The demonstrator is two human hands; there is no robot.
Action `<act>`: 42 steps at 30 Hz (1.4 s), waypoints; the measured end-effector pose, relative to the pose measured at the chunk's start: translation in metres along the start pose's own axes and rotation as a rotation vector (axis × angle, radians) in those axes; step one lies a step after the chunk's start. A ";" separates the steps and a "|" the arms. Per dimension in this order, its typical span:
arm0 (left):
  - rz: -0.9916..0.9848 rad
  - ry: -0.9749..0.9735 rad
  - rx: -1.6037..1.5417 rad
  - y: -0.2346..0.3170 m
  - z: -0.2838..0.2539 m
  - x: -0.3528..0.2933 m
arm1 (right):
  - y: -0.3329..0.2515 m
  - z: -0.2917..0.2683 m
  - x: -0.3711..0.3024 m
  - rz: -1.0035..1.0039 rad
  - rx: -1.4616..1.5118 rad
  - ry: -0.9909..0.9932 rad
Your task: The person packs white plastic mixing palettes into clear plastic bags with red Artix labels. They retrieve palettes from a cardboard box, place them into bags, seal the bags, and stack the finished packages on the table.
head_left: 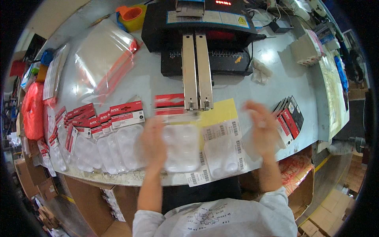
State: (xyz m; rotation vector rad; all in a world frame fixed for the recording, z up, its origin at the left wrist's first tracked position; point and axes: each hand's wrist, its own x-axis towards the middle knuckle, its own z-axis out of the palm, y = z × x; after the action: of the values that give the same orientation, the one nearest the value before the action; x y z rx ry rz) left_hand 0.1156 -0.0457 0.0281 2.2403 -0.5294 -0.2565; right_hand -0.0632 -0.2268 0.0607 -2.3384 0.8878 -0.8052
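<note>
My left hand (154, 142), smeared by motion, is at the left edge of a white plastic paint palette (181, 148). A red-and-white header card (169, 101) lies above that palette, partly under the machine's metal arms (196, 71). Whether the hand grips the palette is hidden by blur. Blurred too, my right hand (260, 128) hovers between a barcode label sheet (233, 128) and a fanned stack of red-and-black folded cards (290, 120). Another white palette (221, 158) rests on the label sheet. Yellow backing paper (221, 110) shows behind it.
Bagged palettes with red header cards (126, 112) overlap along the left front. Clear plastic bags (104, 59) lie farther back. A black machine (197, 23) with a red display stands at the back centre. Card stacks (308, 49) sit back right; open cartons (102, 201) stand below the table.
</note>
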 end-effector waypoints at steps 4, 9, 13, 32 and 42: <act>0.195 0.300 0.472 -0.005 -0.044 -0.004 | 0.055 -0.085 -0.008 0.170 -0.225 -0.041; 0.344 -0.173 0.251 0.004 0.041 -0.069 | 0.099 -0.098 -0.025 0.143 -0.241 -0.054; 0.303 -0.152 -0.040 -0.002 0.075 -0.079 | 0.081 -0.090 -0.027 0.332 -0.062 0.003; 0.000 -0.411 -0.516 0.035 -0.016 -0.087 | -0.045 -0.001 -0.018 -0.293 0.156 -0.420; 0.052 -0.171 -0.449 0.027 -0.012 -0.084 | -0.033 -0.002 -0.009 -0.058 0.347 -0.392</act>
State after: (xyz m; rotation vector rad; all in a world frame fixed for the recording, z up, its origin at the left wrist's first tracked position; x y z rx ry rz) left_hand 0.0369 -0.0156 0.0574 1.7766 -0.5568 -0.4917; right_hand -0.0565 -0.1990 0.0792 -2.1144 0.4725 -0.4525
